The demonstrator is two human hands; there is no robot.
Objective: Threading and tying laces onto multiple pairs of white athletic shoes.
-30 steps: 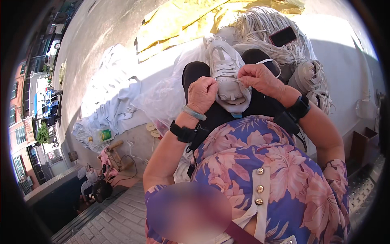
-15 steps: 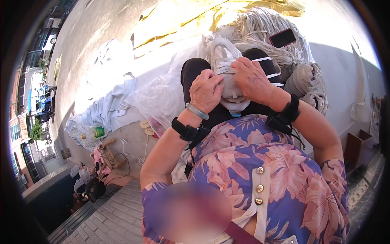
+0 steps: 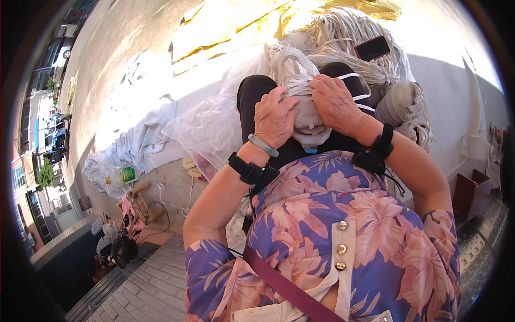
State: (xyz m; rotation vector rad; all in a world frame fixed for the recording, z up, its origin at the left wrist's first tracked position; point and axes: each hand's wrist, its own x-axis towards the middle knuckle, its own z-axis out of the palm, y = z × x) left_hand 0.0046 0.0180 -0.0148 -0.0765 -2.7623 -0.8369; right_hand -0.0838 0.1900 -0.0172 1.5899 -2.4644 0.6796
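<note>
A light grey sneaker (image 3: 306, 114) rests between my knees, its toe toward me and its opening facing away. My left hand (image 3: 274, 118) is closed at the left edge of the lacing, thumb and fingers pinched together. On the opposite edge my right hand (image 3: 337, 104) has its fingers bent onto the laces. White shoelace (image 3: 300, 80) crosses the tongue between both hands. A loose loop of lace (image 3: 363, 80) lies over my right knee, beyond the right hand. My fingertips partly hide the eyelets and what they pinch.
Right of my knees lie a large bundle of pale laces (image 3: 343, 37) with a phone (image 3: 372, 49) on it, and more grey sneakers (image 3: 396, 104). Clear plastic sheeting (image 3: 206, 121) and pale blue cloth (image 3: 137, 137) are at left. A small wooden stool (image 3: 142, 201) lies near a green-labelled bottle (image 3: 124, 175).
My right hand has shifted slightly right, and my left fingers have moved a little away from me along the lacing. More of the crossed lace shows between the hands.
</note>
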